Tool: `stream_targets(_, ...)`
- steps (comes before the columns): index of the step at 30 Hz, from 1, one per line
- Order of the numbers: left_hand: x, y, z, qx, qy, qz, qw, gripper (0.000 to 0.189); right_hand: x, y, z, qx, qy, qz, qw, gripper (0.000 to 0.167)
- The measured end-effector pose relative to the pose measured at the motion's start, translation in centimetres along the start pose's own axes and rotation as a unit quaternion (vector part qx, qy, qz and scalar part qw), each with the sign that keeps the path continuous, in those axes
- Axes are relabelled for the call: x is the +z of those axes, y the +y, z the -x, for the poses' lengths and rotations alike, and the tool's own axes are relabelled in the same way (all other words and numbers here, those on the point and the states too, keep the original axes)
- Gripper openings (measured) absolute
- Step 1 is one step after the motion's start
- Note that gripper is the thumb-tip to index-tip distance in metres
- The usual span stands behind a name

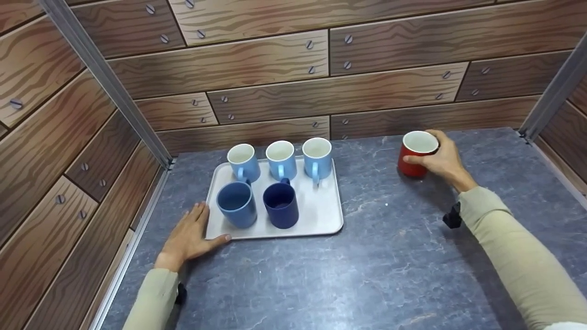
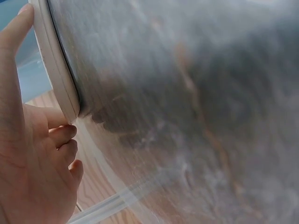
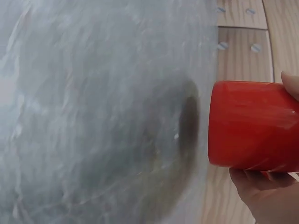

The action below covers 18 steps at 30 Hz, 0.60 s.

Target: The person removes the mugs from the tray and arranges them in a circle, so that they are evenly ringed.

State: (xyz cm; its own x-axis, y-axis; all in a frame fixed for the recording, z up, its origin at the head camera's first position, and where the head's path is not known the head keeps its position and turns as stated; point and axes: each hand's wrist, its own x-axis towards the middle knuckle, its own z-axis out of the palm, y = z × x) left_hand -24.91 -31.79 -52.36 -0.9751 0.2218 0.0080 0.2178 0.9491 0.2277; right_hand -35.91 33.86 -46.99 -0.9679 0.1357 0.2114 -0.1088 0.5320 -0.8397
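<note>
At the right side of the table, my right hand grips a red mug with a white inside, thumb on the near side and fingers round the far side. The mug is upright, its base close over the table top, with a dark shadow beside it in the right wrist view. My left hand lies at the near left corner of a white tray, fingers stretched along its left side and thumb against the front rim. On the tray, a medium-blue mug stands nearest that hand, beside a navy mug.
Behind those two, a row of light blue mugs with white insides holds a left mug, a middle mug and a right mug. Wood-patterned panels wall the grey marbled table at the back and sides.
</note>
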Motion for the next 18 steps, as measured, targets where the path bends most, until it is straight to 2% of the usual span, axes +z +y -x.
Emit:
stream_targets(9,0.0,0.1,0.2,-0.004,-0.003,0.0,1.0,0.123,-0.1,1.9,0.3,0.018,0.001,0.0,0.9998,0.091)
stream_targets(18,-0.1,0.2,0.1,-0.008,-0.002,0.01,0.9999,0.123,-0.3,2.4,0.1,0.024,-0.009,-0.002,0.9997,0.095)
